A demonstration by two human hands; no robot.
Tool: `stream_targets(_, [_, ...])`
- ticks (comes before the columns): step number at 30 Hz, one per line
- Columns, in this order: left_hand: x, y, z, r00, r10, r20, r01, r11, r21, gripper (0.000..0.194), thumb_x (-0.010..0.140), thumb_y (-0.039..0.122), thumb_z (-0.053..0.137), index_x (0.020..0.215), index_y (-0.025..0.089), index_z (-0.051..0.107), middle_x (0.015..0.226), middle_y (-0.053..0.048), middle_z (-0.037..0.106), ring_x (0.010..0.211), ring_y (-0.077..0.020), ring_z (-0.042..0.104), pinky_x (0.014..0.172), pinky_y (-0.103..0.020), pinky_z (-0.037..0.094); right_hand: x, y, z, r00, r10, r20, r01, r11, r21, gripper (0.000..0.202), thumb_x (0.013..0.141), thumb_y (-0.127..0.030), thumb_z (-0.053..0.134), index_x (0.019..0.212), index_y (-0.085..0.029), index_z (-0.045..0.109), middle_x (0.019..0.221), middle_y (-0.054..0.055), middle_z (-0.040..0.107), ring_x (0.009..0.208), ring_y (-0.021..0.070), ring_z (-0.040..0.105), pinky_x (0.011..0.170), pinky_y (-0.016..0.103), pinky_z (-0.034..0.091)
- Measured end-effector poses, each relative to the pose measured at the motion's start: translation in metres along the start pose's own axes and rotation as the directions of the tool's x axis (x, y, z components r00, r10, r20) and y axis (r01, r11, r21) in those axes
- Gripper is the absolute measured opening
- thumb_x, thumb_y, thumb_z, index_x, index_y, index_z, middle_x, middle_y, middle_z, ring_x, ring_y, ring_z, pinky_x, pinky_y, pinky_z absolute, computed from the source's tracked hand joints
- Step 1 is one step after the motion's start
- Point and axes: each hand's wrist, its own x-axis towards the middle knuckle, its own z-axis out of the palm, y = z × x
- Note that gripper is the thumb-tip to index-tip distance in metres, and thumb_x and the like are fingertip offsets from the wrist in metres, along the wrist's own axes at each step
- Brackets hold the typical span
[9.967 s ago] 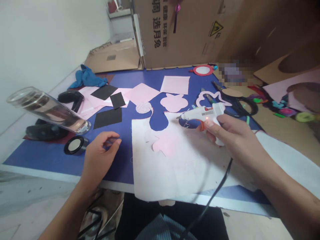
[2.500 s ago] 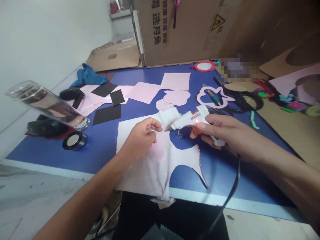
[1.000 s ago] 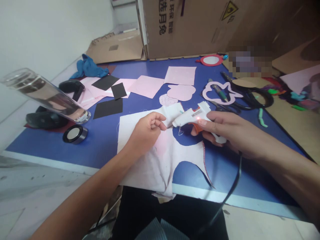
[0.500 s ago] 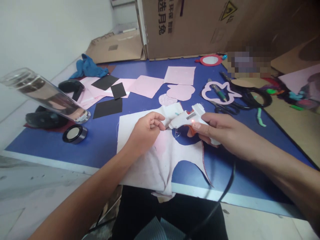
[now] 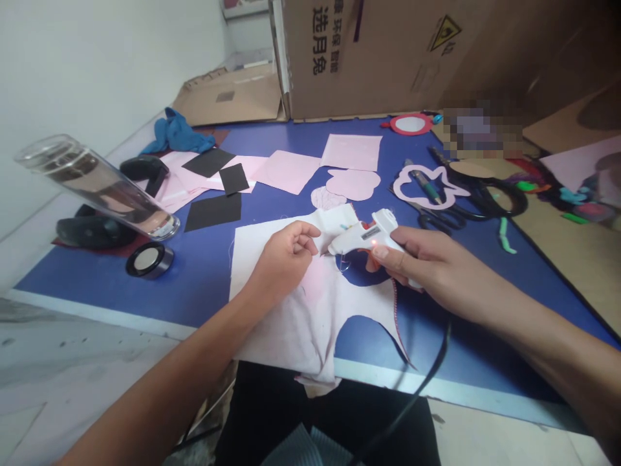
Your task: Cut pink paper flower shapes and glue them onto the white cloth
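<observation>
My right hand (image 5: pixel 427 262) grips a white hot glue gun (image 5: pixel 356 240), with a small light glowing on its side. Its nozzle points left, close to the fingertips of my left hand (image 5: pixel 290 255). The fingers of that hand are curled in a pinch; whatever is between them is too small to make out. Beneath both lies a pale pink-white cloth (image 5: pixel 286 336) with a curved cut-out and red stitching along its right edge. A black cord (image 5: pixel 439 356) runs down on the right, below my right wrist.
A glass water bottle (image 5: pixel 109 188) leans at left near a round black lid (image 5: pixel 150 260). Pink sheets (image 5: pixel 287 170) and black squares (image 5: pixel 213 211) lie behind the cloth. Scissors (image 5: pixel 441 220), a pen (image 5: pixel 427 184) and a pink cut-out (image 5: pixel 402 188) are at right. A cardboard box (image 5: pixel 378 65) stands behind.
The view has shifted slightly, so the background sits a little lower and to the right. My hands and the glue gun keep nearly the same pose over the cloth.
</observation>
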Motion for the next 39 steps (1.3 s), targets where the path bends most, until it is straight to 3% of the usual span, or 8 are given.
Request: stream_targets(39, [-0.0004, -0.0042, -0.0001, 1.000, 0.023, 0.010, -0.023, 0.999, 0.026, 0.039, 0.076, 0.004, 0.055, 0.107, 0.022, 0.069, 0.093, 0.000, 0.069, 0.062, -0.0125, 0.054, 0.056, -0.026, 0.044, -0.0022, 0.0030, 0.0029, 0.998, 0.003, -0.056, -0.003, 1.000, 0.009, 0.058, 0.095, -0.078, 0.064, 0.078, -0.023, 0.063, 0.065, -0.002, 0.051, 0.062, 0.0171, 0.042, 0.059, 0.034, 0.031])
